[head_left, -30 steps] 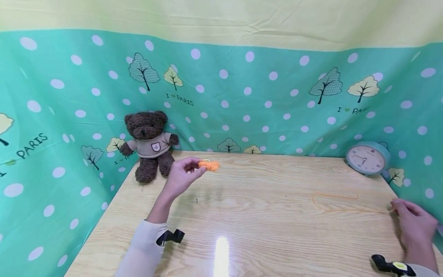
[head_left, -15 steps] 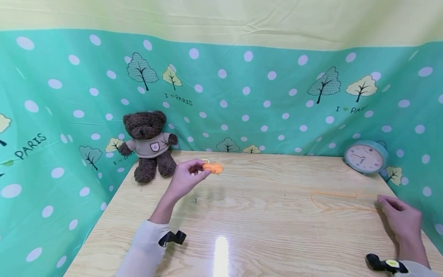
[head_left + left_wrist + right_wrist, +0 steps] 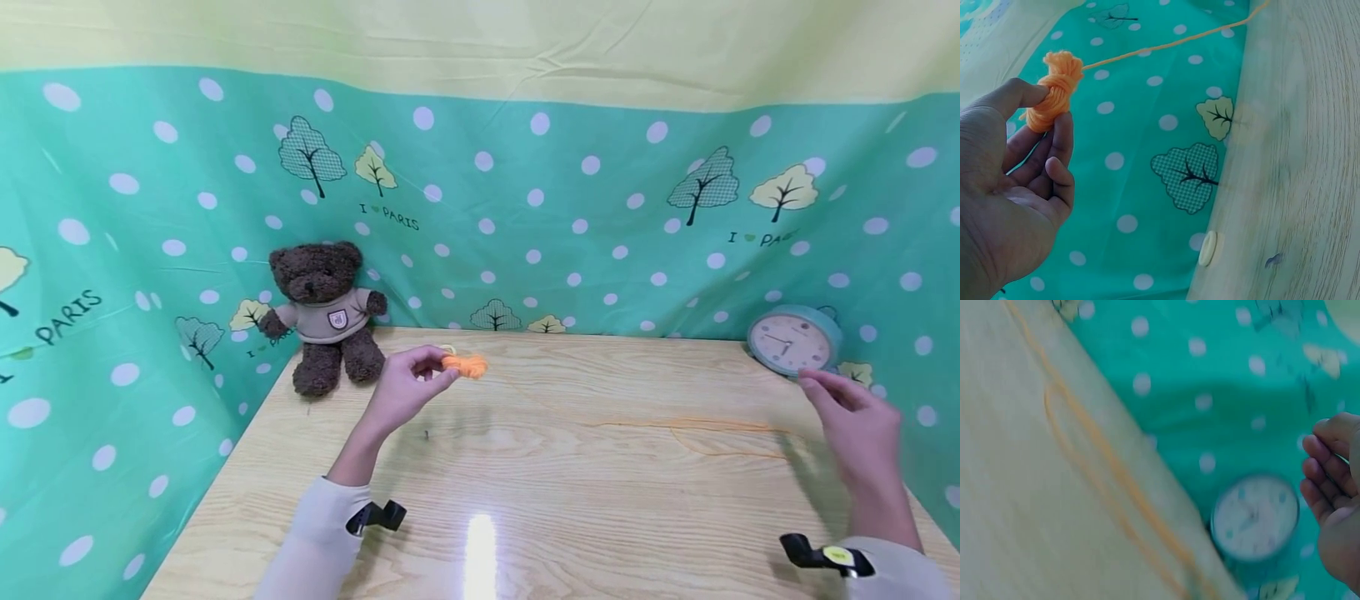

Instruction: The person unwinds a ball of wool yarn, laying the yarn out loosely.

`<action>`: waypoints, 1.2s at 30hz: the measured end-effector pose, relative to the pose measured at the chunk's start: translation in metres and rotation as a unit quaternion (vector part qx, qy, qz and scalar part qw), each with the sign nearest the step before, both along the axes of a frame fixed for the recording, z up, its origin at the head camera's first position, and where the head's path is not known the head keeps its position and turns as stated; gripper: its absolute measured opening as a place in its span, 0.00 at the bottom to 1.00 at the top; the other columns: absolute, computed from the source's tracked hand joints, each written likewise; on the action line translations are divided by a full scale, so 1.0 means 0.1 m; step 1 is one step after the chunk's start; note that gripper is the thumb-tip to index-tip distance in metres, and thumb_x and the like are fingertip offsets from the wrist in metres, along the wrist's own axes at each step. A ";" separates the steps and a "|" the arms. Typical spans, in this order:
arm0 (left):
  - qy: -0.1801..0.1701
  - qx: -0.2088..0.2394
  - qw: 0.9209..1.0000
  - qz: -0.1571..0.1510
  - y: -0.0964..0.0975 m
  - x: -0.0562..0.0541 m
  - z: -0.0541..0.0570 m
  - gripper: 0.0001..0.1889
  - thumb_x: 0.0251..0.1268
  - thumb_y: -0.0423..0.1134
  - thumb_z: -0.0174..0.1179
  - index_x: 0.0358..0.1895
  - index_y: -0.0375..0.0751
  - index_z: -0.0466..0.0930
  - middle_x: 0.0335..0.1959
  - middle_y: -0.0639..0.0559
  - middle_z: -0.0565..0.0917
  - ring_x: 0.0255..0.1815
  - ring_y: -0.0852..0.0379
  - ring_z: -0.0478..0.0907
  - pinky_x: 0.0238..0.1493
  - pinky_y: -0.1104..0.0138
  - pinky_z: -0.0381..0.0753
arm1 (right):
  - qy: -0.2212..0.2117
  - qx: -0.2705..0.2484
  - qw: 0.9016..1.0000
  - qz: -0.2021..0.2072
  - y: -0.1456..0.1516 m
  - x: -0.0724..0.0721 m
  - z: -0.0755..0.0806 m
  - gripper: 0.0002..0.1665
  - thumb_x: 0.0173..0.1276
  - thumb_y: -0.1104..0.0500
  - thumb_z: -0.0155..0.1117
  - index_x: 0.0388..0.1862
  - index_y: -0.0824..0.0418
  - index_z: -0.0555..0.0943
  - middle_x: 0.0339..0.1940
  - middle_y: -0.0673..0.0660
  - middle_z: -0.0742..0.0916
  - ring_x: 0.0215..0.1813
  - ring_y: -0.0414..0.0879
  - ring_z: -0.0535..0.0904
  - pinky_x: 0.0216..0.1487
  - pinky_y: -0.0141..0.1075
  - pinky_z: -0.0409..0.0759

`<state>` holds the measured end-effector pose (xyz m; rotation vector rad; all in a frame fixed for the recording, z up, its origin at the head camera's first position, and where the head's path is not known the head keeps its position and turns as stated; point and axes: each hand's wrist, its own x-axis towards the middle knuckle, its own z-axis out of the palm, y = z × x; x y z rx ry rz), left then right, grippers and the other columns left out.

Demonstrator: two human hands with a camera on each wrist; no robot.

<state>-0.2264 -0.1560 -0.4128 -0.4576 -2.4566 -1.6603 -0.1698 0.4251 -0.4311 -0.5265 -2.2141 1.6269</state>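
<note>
Fingers (image 3: 1063, 139) and thumb of the left hand (image 3: 405, 389) pinch the orange bundle (image 3: 467, 366) around its middle, holding it above the table (image 3: 600, 508). Seen in the left wrist view, one strand leaves the bundle taut, heading between two and three o'clock.

On the table, the loose yarn (image 3: 705, 425) lies between three and four o'clock from the bundle, running out long and doubling back in a narrow loop. The right wrist view, though blurred, shows that loop's bend at ten o'clock.

At three o'clock from the bundle, the right hand (image 3: 862, 423) hangs above the table, its fingers loosely bent, tips close to the thumb, gripping nothing that shows. Just beside it, between ten and eleven o'clock, is the clock (image 3: 793, 340), its lower edge overlapped by the fingertips in the head view; the right wrist view shows the two apart.

Between nine and ten o'clock from the bundle, the brown bear (image 3: 324, 312) sits upright in its badged sweater. Behind everything hangs the dotted green curtain (image 3: 555, 250). Black mounts (image 3: 382, 516) show at both sleeves (image 3: 315, 533).
</note>
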 end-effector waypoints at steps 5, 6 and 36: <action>0.002 -0.001 1.000 -0.001 0.00 0.01 0.00 0.11 0.64 0.39 0.72 0.46 0.37 0.87 0.35 0.47 0.86 0.30 0.60 0.73 0.31 0.72 0.73 | 0.077 0.019 0.995 0.067 -0.37 -0.13 0.11 0.19 0.74 0.55 0.68 0.60 0.58 0.86 0.43 0.29 0.87 0.46 0.23 0.81 0.43 0.13 0.77; 0.002 -0.001 1.000 -0.001 0.00 0.01 0.01 0.11 0.65 0.39 0.72 0.46 0.37 0.87 0.35 0.46 0.86 0.30 0.59 0.73 0.31 0.72 0.73 | 0.083 0.033 0.993 0.074 -0.45 -0.17 0.11 0.19 0.74 0.55 0.67 0.60 0.59 0.85 0.43 0.29 0.87 0.46 0.23 0.81 0.44 0.13 0.77; -0.002 0.000 1.000 0.000 0.01 0.01 0.00 0.12 0.64 0.38 0.72 0.47 0.36 0.88 0.35 0.45 0.87 0.30 0.60 0.73 0.31 0.73 0.73 | 0.153 -0.010 0.947 0.282 -2.48 -0.75 -0.04 0.16 0.73 0.57 0.70 0.53 0.65 0.87 0.49 0.55 0.90 0.48 0.36 0.85 0.49 0.24 0.84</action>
